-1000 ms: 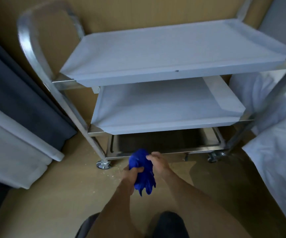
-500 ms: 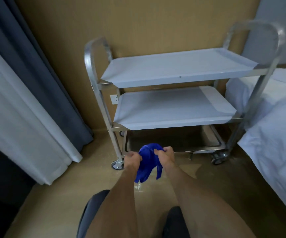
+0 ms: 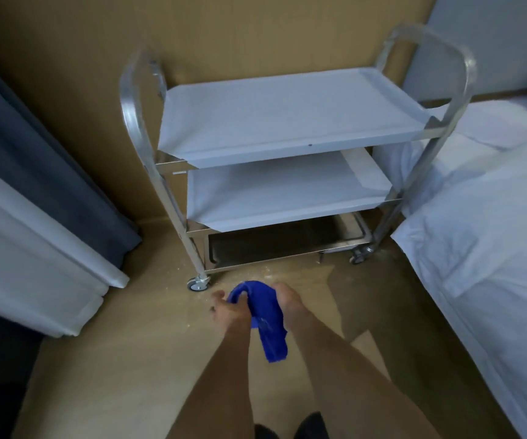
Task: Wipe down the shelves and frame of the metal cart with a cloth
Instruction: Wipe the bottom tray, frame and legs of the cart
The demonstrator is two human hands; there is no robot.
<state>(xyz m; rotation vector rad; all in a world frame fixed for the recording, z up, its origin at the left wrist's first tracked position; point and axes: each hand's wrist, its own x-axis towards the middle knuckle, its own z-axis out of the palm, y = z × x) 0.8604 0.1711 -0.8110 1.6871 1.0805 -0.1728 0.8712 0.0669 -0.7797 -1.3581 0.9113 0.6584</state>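
Note:
A three-shelf metal cart (image 3: 287, 122) on castors stands against the tan wall, its top and middle shelves pale, its bottom shelf (image 3: 281, 245) dark steel. Curved steel handles rise at both ends. In front of the cart, above the floor, I hold a blue cloth (image 3: 267, 318) between both hands. My left hand (image 3: 229, 312) grips its left upper edge, and my right hand (image 3: 287, 305) grips its right side. The cloth's tail hangs down between my forearms. Neither hand touches the cart.
A bed with white linen (image 3: 493, 248) runs along the right, close to the cart's right end. Dark and white curtains (image 3: 34, 201) hang at the left. Tan floor (image 3: 129, 359) lies between them, with pale specks near the cart's front left castor (image 3: 197, 283).
The view has pulled back and up from the cart, so the whole cart now shows. Both hands have kept hold of the blue cloth and spread it a little apart.

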